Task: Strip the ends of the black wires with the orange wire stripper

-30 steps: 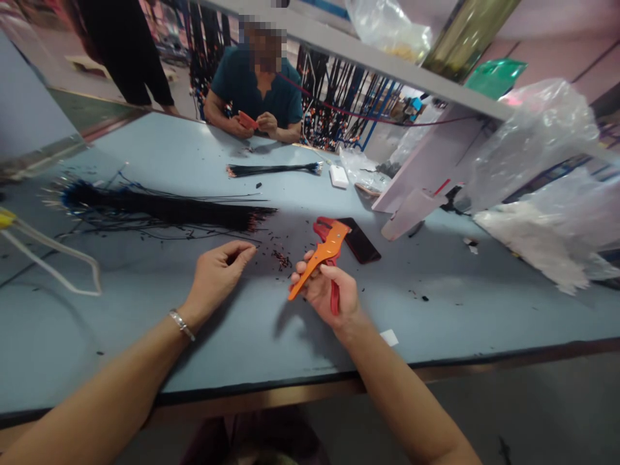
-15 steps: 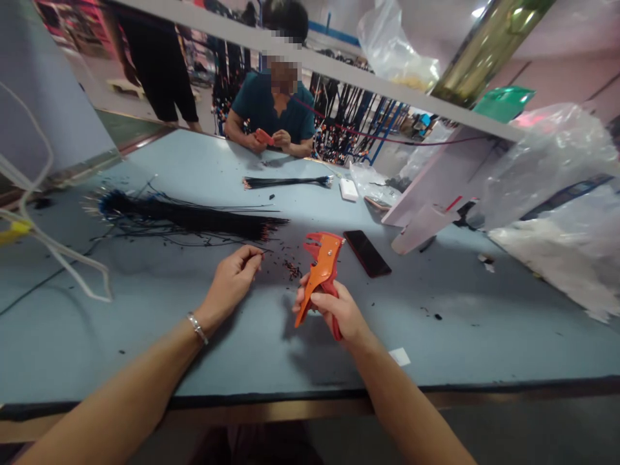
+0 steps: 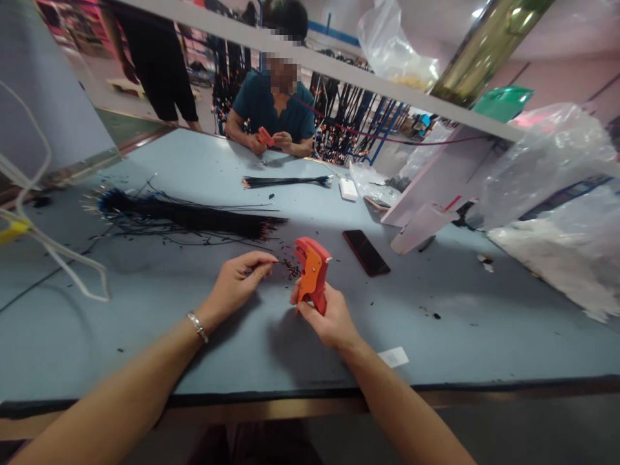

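Observation:
My left hand (image 3: 245, 278) is closed in a pinch on a thin black wire (image 3: 274, 261), whose short end pokes out to the right of the fingertips. An orange and red wire stripper (image 3: 312, 271) stands upright in my right hand (image 3: 329, 313), fingers wrapped round its handles. The tool's jaws point up and left, a little apart from the wire end. Small black cut bits (image 3: 291, 268) lie on the table between the hands. Behind my left hand rests a thick bundle of black wires (image 3: 194, 216), bluish at its left end and reddish at its right.
A dark phone (image 3: 367, 252) lies right of the tool, with a white paper slip (image 3: 394, 356) nearer me. A thinner wire bundle (image 3: 285, 182) and a white box (image 3: 348, 189) sit farther back. Across the table, a person (image 3: 274, 110) holds a red tool. Plastic bags (image 3: 547, 168) crowd the right.
My left hand has moved right with the wire. The wire stripper has turned more upright and shifted slightly left, bringing its jaws nearer the wire end. The person opposite has tilted their red tool.

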`<action>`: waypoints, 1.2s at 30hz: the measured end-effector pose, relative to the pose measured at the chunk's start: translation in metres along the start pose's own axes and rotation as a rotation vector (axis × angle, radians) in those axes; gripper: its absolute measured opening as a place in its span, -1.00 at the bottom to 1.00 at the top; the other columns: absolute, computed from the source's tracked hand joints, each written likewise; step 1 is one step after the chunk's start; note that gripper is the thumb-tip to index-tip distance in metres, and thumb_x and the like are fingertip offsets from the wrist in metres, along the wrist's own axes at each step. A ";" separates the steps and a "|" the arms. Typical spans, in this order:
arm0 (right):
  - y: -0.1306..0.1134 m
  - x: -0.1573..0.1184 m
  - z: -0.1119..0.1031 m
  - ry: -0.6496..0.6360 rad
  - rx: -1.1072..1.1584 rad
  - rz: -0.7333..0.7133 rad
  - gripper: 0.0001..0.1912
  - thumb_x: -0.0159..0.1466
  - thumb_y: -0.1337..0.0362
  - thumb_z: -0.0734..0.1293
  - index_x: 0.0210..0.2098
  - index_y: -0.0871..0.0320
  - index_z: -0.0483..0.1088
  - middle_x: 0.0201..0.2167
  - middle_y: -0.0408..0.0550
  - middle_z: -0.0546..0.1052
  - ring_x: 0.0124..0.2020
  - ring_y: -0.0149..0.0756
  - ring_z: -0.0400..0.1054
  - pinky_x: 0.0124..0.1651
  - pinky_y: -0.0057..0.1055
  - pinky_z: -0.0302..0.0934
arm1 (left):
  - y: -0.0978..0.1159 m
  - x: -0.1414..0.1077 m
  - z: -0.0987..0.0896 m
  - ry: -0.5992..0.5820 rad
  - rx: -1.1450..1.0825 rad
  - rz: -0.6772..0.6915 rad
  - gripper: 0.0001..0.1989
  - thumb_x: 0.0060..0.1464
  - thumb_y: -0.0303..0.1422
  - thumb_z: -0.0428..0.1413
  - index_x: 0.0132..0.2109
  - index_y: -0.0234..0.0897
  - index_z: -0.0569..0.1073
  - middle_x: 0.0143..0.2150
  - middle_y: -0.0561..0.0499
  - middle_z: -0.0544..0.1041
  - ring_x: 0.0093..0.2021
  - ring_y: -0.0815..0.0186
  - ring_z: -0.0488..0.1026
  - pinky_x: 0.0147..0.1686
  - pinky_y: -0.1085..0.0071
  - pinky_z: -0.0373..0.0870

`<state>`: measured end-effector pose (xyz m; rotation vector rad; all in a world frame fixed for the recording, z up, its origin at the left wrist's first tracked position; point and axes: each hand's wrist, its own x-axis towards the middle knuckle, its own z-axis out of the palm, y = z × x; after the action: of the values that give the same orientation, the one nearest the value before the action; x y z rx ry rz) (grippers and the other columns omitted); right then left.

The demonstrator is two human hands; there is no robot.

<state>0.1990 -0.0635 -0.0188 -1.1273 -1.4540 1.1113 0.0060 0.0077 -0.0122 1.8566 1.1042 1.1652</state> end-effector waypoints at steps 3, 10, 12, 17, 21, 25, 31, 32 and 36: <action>-0.003 0.002 0.002 0.073 0.013 -0.066 -0.83 0.16 0.32 0.35 -0.23 0.09 0.36 -0.35 -0.06 0.47 -0.34 -0.21 0.36 -0.20 -0.23 0.29 | 0.001 -0.003 0.002 -0.047 0.129 0.188 -0.79 0.16 -0.30 0.05 -0.24 -0.26 0.56 -0.37 -0.02 0.56 -0.37 0.32 0.45 -0.30 0.42 0.34; -0.011 0.006 0.007 0.129 0.143 -0.069 -0.83 0.15 0.31 0.36 -0.25 0.08 0.32 -0.33 -0.09 0.41 -0.30 -0.23 0.35 -0.16 -0.24 0.28 | 0.003 -0.011 0.009 -0.050 0.354 0.601 -0.81 0.20 -0.47 0.03 -0.15 -0.26 0.54 -0.36 -0.03 0.55 -0.39 0.34 0.42 -0.36 0.44 0.28; -0.010 0.006 0.007 0.118 0.172 -0.044 -0.80 0.14 0.29 0.37 -0.23 0.09 0.32 -0.32 -0.10 0.42 -0.30 -0.23 0.36 -0.18 -0.24 0.28 | 0.002 -0.011 0.010 -0.049 0.407 0.671 -0.81 0.19 -0.48 0.04 -0.14 -0.25 0.54 -0.35 -0.03 0.56 -0.39 0.34 0.42 -0.37 0.43 0.26; -0.004 0.005 0.005 0.130 0.268 0.025 -0.74 0.15 0.30 0.36 -0.15 0.10 0.32 -0.32 -0.10 0.46 -0.30 -0.24 0.38 -0.20 -0.26 0.32 | -0.006 -0.008 0.006 0.021 0.588 0.610 -0.77 0.17 -0.48 0.03 -0.17 -0.15 0.57 -0.25 -0.04 0.59 -0.29 0.28 0.46 -0.22 0.33 0.29; 0.000 0.003 0.003 0.142 0.340 0.060 -0.71 0.14 0.30 0.38 -0.14 0.12 0.32 -0.30 -0.09 0.47 -0.28 -0.25 0.41 -0.22 -0.29 0.35 | -0.009 -0.002 -0.003 0.101 0.823 0.469 -0.72 0.06 -0.55 0.06 -0.22 -0.12 0.59 -0.03 -0.10 0.55 -0.06 0.10 0.43 -0.01 0.09 0.20; 0.001 0.000 0.002 0.134 0.358 0.102 -0.71 0.13 0.28 0.39 -0.15 0.14 0.34 -0.30 -0.08 0.49 -0.30 -0.24 0.43 -0.22 -0.27 0.37 | -0.012 0.002 -0.008 0.143 0.912 0.417 -0.73 0.04 -0.56 0.08 -0.25 -0.13 0.60 -0.14 -0.10 0.55 -0.12 0.08 0.41 -0.05 0.06 0.17; -0.002 -0.002 0.002 0.119 0.387 0.120 -0.71 0.13 0.28 0.40 -0.15 0.13 0.35 -0.30 -0.08 0.50 -0.30 -0.23 0.44 -0.24 -0.26 0.38 | -0.018 0.003 -0.006 0.128 0.865 0.435 -0.77 0.07 -0.53 0.08 -0.22 -0.16 0.59 -0.28 -0.06 0.55 -0.26 0.16 0.39 -0.08 0.10 0.19; -0.003 -0.002 0.002 0.122 0.392 0.119 -0.71 0.13 0.29 0.40 -0.16 0.14 0.35 -0.31 -0.08 0.50 -0.31 -0.23 0.44 -0.23 -0.26 0.38 | -0.018 0.003 -0.006 0.127 0.865 0.452 -0.77 0.08 -0.52 0.08 -0.22 -0.17 0.58 -0.28 -0.06 0.55 -0.27 0.17 0.39 -0.08 0.10 0.19; -0.004 0.000 0.001 0.140 0.443 0.129 -0.71 0.12 0.29 0.40 -0.16 0.14 0.35 -0.31 -0.09 0.50 -0.32 -0.23 0.45 -0.26 -0.26 0.38 | -0.016 0.003 -0.006 0.112 0.849 0.476 -0.79 0.13 -0.49 0.06 -0.23 -0.17 0.58 -0.29 -0.05 0.56 -0.27 0.17 0.39 -0.07 0.12 0.19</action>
<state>0.1978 -0.0643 -0.0152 -0.9668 -0.9735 1.3357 -0.0040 0.0173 -0.0228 2.8533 1.4000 1.1469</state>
